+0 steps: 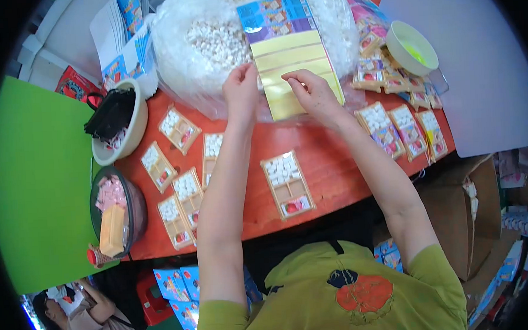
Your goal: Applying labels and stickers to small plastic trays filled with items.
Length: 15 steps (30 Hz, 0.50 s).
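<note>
A yellow label sheet, with blue and purple printed labels along its far part, rests on a large clear plastic bag full of small white pieces. At the sheet's left edge is my left hand, its fingers closed; what they grip is hidden. My right hand hovers over the sheet's yellow part, thumb and forefinger pinched together. Anything between them is too small to name. Just in front of me lies a small tan compartment tray with white cubes at its far end and a red-printed packet at its near end.
More filled trays lie to the left. Packed trays sit at right, below a pale green bowl. On the left stand a white tub with a black bag and a dark bowl of pink packets. A person sits lower left.
</note>
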Motion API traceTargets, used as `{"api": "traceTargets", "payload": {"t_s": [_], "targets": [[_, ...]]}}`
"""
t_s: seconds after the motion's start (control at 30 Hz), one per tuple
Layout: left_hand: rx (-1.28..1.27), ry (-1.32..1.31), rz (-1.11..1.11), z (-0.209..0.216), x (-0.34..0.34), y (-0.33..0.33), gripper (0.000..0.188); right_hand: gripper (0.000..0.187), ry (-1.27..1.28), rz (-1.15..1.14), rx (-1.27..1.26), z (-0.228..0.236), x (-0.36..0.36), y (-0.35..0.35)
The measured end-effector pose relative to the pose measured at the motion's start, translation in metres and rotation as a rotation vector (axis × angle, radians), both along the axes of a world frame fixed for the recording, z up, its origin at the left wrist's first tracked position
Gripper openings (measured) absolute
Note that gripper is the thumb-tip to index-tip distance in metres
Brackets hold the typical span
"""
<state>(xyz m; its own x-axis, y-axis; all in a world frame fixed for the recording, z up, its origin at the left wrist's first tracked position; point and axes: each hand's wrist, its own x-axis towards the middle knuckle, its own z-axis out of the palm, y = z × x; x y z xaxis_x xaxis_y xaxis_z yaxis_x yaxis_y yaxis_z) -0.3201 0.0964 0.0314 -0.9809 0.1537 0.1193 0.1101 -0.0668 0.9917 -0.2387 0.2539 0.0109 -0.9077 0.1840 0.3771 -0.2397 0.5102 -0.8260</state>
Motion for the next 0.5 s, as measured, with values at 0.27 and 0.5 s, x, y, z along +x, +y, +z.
{"api": "traceTargets", "payload": {"t_s": [0.27, 0.5], "targets": [[0.04, -0.268, -0.074, -0.004, -0.105, 0.035, 0.035, 0.018, 0.173, -0.045, 0.125, 0.025, -0.095, 0.015], [0.135, -0.341, -0.189, 0.008, -0.099, 0.03, 0.02, 0.01, 0.34, -0.032, 0.362, 0.026, -0.134, 0.016]]}}
